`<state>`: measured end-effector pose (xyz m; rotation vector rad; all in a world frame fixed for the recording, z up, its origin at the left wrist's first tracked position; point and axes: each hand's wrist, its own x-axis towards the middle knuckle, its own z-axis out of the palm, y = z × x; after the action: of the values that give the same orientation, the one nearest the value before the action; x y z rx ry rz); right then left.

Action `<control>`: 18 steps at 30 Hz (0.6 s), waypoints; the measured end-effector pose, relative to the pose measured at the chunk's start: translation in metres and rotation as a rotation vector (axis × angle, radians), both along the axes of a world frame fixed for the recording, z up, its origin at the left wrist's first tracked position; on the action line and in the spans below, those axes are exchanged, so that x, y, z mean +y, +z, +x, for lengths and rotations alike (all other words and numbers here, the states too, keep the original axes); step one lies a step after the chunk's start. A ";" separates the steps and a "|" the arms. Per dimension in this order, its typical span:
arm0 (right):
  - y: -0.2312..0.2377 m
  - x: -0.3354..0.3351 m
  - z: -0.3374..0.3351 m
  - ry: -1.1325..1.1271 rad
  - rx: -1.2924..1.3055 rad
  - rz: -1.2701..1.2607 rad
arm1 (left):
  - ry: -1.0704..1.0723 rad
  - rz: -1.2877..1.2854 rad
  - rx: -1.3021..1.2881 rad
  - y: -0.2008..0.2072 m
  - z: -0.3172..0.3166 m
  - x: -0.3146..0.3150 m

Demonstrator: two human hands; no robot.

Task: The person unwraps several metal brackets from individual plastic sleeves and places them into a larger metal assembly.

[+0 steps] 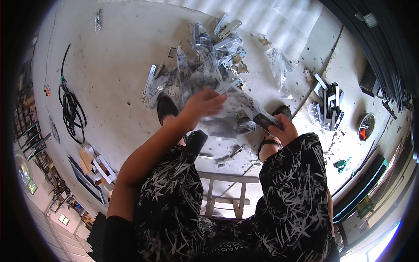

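Shiny film and bare metal on your matt concrete-looking floor (126, 70)
The bag you're holding (246, 101) is thin, crinkly clear plastic, pretty glossy, and the dark piece (263, 122) at its end looks smooth with a slight sheen. Your loose brackets (230, 29) are smooth silvery metal, and the heaped bags (205, 65) are more of that shiny plastic. The frame (229, 177) between your legs looks like dull wood, and your trousers (290, 183) are matt printed cloth.

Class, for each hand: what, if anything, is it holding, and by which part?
The right hand holds a dark piece by its right-hand end. The left hand is blurred; whether it holds anything cannot be told.
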<state>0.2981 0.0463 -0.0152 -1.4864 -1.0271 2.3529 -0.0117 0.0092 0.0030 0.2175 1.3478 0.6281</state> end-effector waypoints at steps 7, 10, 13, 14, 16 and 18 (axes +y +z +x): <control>0.003 0.004 -0.015 0.024 -0.272 0.117 | -0.067 0.190 -0.025 0.022 0.002 0.015; -0.042 0.005 0.014 -0.171 0.040 0.115 | -0.173 0.293 0.053 0.043 -0.016 0.020; -0.032 0.011 0.007 0.042 -0.007 0.136 | -0.248 0.441 0.097 0.055 -0.016 0.020; -0.026 0.013 0.004 0.222 -0.091 0.159 | -0.340 0.565 0.139 0.061 -0.015 0.020; 0.008 0.026 -0.012 0.354 -0.098 0.201 | -0.221 0.465 0.075 0.076 -0.001 0.023; 0.053 0.035 -0.027 0.377 -0.248 0.578 | -0.315 0.459 -0.010 0.080 0.007 0.032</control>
<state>0.2716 0.0809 0.0375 -1.4557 -1.9907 1.8310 -0.0048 0.0413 0.0828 0.7809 1.1137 0.6610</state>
